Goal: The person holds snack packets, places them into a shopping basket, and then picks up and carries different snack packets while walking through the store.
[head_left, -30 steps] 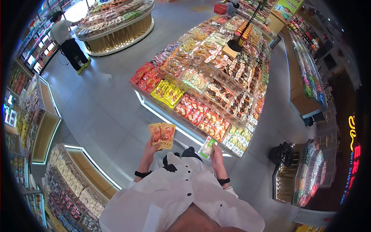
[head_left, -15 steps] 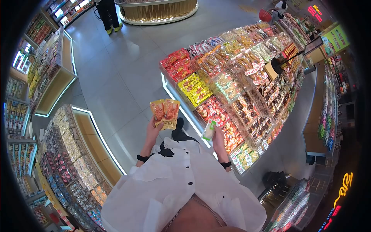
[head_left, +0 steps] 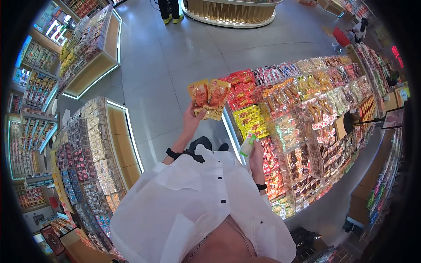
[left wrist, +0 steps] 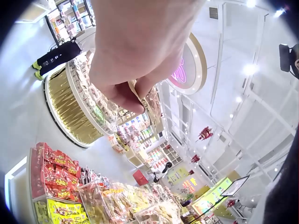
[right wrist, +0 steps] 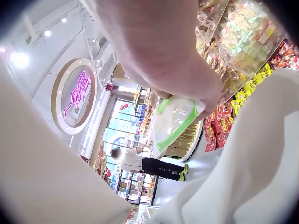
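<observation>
Two gold packets with red pictures [head_left: 217, 94] are fanned side by side in the left hand [head_left: 193, 119], its thumb over their lower edge. In the left wrist view the left hand [left wrist: 138, 56] has curled fingers, with the packets mostly hidden behind them. The right hand [head_left: 256, 157] pinches a small white and green packet [head_left: 248, 144] beside the snack display. Seen from the right wrist, that packet [right wrist: 175, 122] is clear with green edges, gripped by the right hand [right wrist: 163, 51].
A tiered snack display [head_left: 307, 114] fills the right, with red packs [head_left: 240, 90] and yellow packs [head_left: 250, 122] at its near corner. Another packed shelf [head_left: 83, 162] stands left. A round counter [head_left: 228, 13] and a standing person [head_left: 169, 8] are at the back.
The head view has swung, so the displays sit further right and the standing person nearer the top edge. The left hand has lifted the two gold packets higher. Both hands keep their grips.
</observation>
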A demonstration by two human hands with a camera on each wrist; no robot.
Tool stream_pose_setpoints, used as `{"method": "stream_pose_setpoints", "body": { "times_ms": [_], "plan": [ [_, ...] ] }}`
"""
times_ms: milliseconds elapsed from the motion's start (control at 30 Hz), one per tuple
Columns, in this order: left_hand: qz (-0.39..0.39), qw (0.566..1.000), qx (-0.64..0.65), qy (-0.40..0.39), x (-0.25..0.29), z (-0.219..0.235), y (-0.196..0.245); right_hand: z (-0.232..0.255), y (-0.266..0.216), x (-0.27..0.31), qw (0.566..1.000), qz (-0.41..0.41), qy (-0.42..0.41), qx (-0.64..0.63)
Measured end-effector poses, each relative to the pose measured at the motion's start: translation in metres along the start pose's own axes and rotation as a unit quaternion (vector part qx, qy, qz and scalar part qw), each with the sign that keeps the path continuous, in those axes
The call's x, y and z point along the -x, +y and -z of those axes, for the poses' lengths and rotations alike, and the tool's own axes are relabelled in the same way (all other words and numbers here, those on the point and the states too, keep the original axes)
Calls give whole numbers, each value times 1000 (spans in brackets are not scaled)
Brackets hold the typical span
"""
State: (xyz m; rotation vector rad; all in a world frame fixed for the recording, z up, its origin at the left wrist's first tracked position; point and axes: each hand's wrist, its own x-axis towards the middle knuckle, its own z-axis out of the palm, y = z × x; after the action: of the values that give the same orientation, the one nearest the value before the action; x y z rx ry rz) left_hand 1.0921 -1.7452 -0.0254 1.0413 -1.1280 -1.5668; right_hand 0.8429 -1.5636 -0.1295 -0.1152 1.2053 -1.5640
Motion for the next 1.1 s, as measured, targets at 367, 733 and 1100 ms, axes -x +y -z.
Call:
{"method": "stream_pose_setpoints", "body": {
  "times_ms": [367, 733, 1100],
  "plan": [
    [111, 982, 0, -154, -133, 34, -29, -40, 10, -8, 956, 85, 244, -136],
    [222, 912, -66, -338, -227, 71, -26, -163, 43, -14, 958, 55, 273, -68],
    [225, 822, -99, -514, -205, 37, -17, -230, 51, -25, 949, 148, 256, -111]
  ]
}}
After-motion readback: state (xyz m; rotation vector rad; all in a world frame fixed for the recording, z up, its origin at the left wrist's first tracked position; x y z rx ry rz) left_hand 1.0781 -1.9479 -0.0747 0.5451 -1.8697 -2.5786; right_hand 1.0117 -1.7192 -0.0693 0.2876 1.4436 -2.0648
